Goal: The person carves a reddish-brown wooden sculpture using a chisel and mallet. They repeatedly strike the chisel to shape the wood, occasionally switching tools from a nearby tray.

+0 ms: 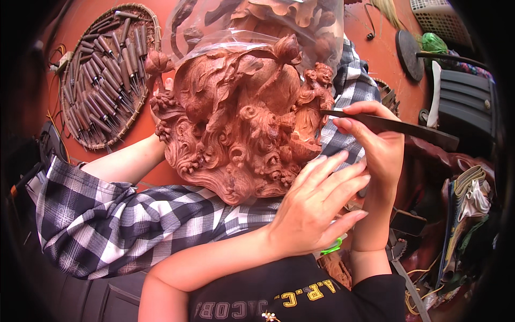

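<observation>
A large reddish-brown wood carving (pixel 236 123) rests on my lap, cut with deep curls, folds and leaf-like shapes. At its right side stands a small carved figure (pixel 308 123) in a robe. My right hand (pixel 375 134) grips a long, flat, dark carving blade (pixel 397 124) between thumb and fingers. The blade's narrow tip meets the figure at waist height, while its broad end sticks out to the right. Below the figure, my left hand (pixel 322 201) is open, fingers stretched out at the carving's lower right edge. Whether its fingertips touch the wood is unclear.
A round woven tray (pixel 151 80) of several wooden-handled chisels (pixel 107 80) lies at the left on the red floor. Clear plastic sheeting (pixel 214 37) covers the carving's far part. Folded cloths (pixel 472 188), a grey slatted object (pixel 464 99) and a crate (pixel 440 19) are at the right.
</observation>
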A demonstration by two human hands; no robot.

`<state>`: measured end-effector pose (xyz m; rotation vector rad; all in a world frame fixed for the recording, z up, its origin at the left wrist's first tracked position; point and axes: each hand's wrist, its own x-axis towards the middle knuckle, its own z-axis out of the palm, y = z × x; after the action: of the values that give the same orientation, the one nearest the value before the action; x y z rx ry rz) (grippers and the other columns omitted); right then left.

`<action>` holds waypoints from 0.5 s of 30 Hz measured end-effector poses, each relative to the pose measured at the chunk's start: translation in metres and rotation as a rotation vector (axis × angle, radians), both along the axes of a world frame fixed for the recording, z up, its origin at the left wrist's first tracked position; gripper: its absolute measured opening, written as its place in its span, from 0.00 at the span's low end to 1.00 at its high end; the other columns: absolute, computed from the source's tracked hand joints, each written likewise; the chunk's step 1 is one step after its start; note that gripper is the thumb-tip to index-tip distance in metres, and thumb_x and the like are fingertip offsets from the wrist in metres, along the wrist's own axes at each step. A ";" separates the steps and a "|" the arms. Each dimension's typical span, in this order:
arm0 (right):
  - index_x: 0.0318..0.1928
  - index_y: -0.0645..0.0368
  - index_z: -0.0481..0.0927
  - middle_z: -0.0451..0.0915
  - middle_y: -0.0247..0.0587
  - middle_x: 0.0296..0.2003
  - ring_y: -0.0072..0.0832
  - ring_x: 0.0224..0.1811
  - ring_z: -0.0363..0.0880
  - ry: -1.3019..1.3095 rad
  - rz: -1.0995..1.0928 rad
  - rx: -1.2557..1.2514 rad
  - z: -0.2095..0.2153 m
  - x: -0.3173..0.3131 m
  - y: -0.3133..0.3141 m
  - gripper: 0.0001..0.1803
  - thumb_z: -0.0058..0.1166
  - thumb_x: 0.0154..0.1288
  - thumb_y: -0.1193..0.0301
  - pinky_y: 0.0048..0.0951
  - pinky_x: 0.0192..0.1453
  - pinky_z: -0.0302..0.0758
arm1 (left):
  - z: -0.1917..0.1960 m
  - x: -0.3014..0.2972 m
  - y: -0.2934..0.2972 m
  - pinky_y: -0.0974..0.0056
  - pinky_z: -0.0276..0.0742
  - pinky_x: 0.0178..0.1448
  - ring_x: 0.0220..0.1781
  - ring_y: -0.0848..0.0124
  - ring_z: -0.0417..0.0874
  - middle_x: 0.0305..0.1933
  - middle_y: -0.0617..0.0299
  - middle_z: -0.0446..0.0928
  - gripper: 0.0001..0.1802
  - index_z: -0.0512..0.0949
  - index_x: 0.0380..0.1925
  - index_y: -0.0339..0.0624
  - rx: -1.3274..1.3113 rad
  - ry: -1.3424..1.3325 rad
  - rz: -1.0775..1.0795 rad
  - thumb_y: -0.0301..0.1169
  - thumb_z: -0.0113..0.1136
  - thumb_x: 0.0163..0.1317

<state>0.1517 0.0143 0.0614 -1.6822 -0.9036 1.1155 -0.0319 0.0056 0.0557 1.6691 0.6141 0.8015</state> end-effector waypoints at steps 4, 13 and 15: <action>0.40 0.66 0.84 0.87 0.36 0.36 0.20 0.44 0.84 -0.034 -0.010 0.048 -0.005 0.002 0.025 0.08 0.68 0.60 0.81 0.25 0.55 0.79 | -0.007 0.040 -0.011 0.37 0.52 0.80 0.77 0.38 0.60 0.67 0.44 0.66 0.34 0.73 0.66 0.39 -0.036 -0.126 0.227 0.33 0.71 0.60; 0.36 0.64 0.84 0.84 0.33 0.27 0.17 0.32 0.80 -0.311 0.250 0.002 -0.031 0.009 0.036 0.07 0.69 0.59 0.75 0.24 0.37 0.76 | -0.033 0.037 -0.021 0.37 0.35 0.83 0.84 0.34 0.32 0.83 0.31 0.30 0.52 0.44 0.81 0.43 -0.072 -0.169 0.167 0.38 0.66 0.66; 0.36 0.64 0.84 0.85 0.36 0.25 0.19 0.30 0.81 -0.394 0.297 -0.009 -0.027 -0.001 0.037 0.07 0.68 0.59 0.74 0.26 0.36 0.76 | -0.038 0.043 -0.018 0.37 0.36 0.83 0.85 0.35 0.32 0.83 0.32 0.31 0.51 0.44 0.81 0.43 -0.066 -0.193 0.196 0.39 0.65 0.67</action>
<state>0.1511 0.0514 0.0346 -1.8512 -1.4365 0.9900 0.0108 -0.0120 0.0174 1.4664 0.6673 1.0585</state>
